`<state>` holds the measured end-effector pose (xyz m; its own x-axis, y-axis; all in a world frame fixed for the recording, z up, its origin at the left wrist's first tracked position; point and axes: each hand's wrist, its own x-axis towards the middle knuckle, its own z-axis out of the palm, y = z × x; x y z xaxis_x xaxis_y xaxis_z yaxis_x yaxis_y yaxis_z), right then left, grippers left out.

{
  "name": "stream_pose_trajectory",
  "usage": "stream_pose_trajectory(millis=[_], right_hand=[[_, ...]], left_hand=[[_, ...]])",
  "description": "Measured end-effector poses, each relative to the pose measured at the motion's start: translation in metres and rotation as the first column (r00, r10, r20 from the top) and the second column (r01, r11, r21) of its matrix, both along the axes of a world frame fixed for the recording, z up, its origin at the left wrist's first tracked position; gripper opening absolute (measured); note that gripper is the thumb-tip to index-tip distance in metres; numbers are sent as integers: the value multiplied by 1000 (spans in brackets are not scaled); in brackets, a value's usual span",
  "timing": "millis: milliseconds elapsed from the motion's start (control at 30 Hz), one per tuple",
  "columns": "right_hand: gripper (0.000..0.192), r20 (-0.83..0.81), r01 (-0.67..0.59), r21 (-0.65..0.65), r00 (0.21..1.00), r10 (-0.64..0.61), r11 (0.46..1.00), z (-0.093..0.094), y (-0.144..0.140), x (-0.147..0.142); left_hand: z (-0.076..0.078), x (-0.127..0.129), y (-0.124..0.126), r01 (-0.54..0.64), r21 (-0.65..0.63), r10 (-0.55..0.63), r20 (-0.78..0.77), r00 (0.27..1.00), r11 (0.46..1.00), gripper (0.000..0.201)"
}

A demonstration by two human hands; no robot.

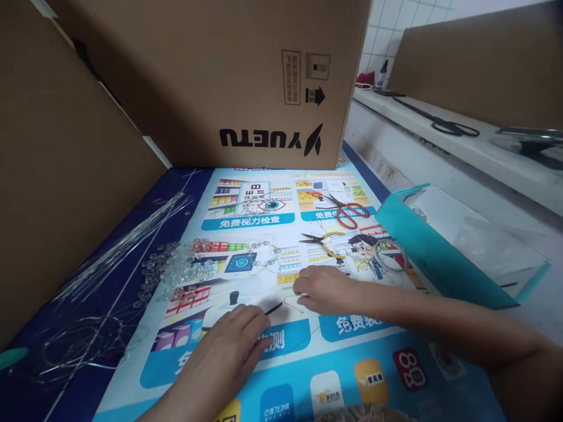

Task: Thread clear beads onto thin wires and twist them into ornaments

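Observation:
My left hand (pixel 235 346) is closed low over the printed sheet, and a thin dark rod (pixel 274 308) sticks out from its fingertips. Opposite it, my right hand (pixel 328 290) pinches a thin wire (pixel 292 303) that bends in a small loop between the two hands. Clear beads (pixel 187 266) lie in a loose heap beyond my left hand. A wire loop with a few beads (pixel 269 251) rests ahead of my hands. Yellow-handled pliers (pixel 324 242) lie just past my right hand, with red-handled scissors (pixel 347 211) farther off.
A bundle of straight wires (pixel 127 243) and a tangled wire coil (pixel 83 346) lie at left. A wire ring (pixel 391 255) sits near a teal box (pixel 444 252) on the right. A large cardboard box (pixel 220 76) walls off the back; a ledge (pixel 417 114) runs along the right.

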<state>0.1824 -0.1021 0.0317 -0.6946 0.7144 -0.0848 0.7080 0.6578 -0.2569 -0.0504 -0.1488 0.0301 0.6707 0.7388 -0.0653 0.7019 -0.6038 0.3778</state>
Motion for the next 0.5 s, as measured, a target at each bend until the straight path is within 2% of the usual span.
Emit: stream_pose_trajectory(millis=[200, 333, 433, 500], right_hand=[[16, -10, 31, 55, 999, -30, 998, -18, 4, -15], [15, -29, 5, 26, 1000, -4, 1000, -18, 10, -18], [14, -77, -23, 21, 997, 25, 999, 4, 25, -15], [17, -140, 6, 67, 990, 4, 998, 39, 38, -9]], left_hand=[[-4, -2, 5, 3, 9, -3, -66, 998, 1000, 20], [-5, 1, 2, 12, 10, -12, -56, 998, 1000, 22], [-6, 11, -4, 74, -13, -74, -18, 997, 997, 22], [-9, 20, -9, 132, -6, -132, -5, 991, 991, 23]])
